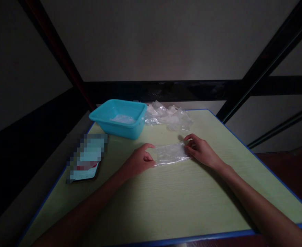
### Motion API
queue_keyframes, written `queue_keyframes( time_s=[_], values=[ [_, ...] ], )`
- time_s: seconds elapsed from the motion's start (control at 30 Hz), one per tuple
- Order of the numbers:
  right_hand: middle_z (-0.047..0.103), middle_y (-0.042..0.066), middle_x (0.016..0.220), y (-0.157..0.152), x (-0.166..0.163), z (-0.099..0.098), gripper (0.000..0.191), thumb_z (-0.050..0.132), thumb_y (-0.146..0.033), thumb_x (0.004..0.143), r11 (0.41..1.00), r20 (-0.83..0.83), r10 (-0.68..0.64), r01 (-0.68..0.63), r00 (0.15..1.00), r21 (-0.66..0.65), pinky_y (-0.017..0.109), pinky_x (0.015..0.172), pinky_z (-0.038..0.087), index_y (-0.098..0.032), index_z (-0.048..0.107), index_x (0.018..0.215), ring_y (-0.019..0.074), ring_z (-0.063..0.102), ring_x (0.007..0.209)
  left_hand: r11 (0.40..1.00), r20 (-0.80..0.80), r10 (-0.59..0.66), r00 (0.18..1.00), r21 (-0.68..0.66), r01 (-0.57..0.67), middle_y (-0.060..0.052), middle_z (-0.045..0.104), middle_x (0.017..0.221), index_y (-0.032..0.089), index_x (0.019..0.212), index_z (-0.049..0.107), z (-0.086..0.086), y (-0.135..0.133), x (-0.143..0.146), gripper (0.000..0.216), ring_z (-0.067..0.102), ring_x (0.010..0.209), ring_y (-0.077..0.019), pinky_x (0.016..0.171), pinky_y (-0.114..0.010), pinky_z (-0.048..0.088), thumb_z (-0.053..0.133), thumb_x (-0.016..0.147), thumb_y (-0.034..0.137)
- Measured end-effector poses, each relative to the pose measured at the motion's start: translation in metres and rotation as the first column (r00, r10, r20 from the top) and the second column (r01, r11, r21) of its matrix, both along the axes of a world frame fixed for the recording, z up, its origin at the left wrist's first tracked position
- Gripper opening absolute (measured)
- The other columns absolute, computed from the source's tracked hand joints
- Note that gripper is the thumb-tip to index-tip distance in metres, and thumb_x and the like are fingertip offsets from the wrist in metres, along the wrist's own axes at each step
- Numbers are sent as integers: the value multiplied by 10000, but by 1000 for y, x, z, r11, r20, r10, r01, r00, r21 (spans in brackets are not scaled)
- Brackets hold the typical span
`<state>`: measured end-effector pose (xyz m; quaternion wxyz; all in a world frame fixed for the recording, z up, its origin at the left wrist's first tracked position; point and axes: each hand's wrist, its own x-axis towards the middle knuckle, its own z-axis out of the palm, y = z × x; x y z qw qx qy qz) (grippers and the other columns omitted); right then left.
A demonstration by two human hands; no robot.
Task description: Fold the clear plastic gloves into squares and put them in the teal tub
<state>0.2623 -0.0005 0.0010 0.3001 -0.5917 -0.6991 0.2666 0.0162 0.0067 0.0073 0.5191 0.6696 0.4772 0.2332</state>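
Note:
A clear plastic bag [170, 153] is stretched out flat between my two hands, at or just above the table top. My left hand [140, 159] is at its left end, with the fingers curved and the thumb at the near corner. Around the right end my right hand [201, 151] has its thumb and fingers bent onto the film. Some fingertips of both hands are hidden behind the fingers in front. Beyond the hands lies a loose heap of crumpled clear plastic bags [170, 116].
At the back left stands a light blue plastic basin [120, 128] with clear plastic film [123, 119] inside. A flat dark-edged object, partly blurred out [86, 173], lies near the left edge. The pale table [151, 209] has a blue rim; a wall is behind it.

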Motion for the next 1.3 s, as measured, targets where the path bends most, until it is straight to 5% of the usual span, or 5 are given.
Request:
queue_keyframes(
  time_s=[0.87, 0.97, 1.03, 1.13, 1.3],
  values=[
    [613, 47, 661, -8, -4, 1, 231, 429, -221, 783, 982, 467, -106, 20, 878, 186, 279, 513, 344, -168, 551, 971, 189, 544, 560, 962, -174, 8, 985, 270, 40, 96, 425, 522, 142, 1010, 535, -4, -2, -1, 384, 432, 483, -90, 471, -191, 321, 589, 630, 118],
    [626, 62, 703, -12, -5, 8, 204, 414, -199, 772, 949, 311, -159, 59, 937, 309, 287, 540, 414, -169, 589, 871, 179, 559, 582, 844, -230, 205, 951, 533, -52, 37, 492, 630, 152, 912, 575, 2, -11, 8, 237, 498, 599, -128, 580, -238, 414, 567, 675, 144],
    [649, 80, 782, -17, -10, 12, 237, 387, -180, 785, 925, 220, -147, 55, 964, 376, 306, 603, 472, -163, 606, 873, 185, 595, 649, 742, -292, 216, 932, 669, 38, -37, 586, 819, 153, 912, 592, 5, -20, 19, 196, 556, 788, -175, 732, -291, 454, 529, 726, 151],
    [636, 140, 1078, -26, -24, 12, 366, 339, -162, 816, 917, 295, -16, -104, 955, 386, 376, 830, 486, -115, 582, 1086, 231, 604, 966, 648, -477, 86, 875, 694, 314, -145, 566, 1168, 91, 1089, 564, 2, -33, 38, 325, 499, 1103, -256, 920, -362, 413, 478, 812, 237],
    [335, 177, 1424, -30, -39, -3, 506, 269, -230, 888, 944, 539, 106, -255, 836, 209, 418, 1058, 303, -21, 381, 1335, 242, 298, 1321, 593, -621, 96, 778, 663, 456, -217, 295, 1433, -34, 1320, 339, -16, -40, 57, 597, 218, 1350, -282, 1097, -399, 206, 346, 888, 378]
  ],
)
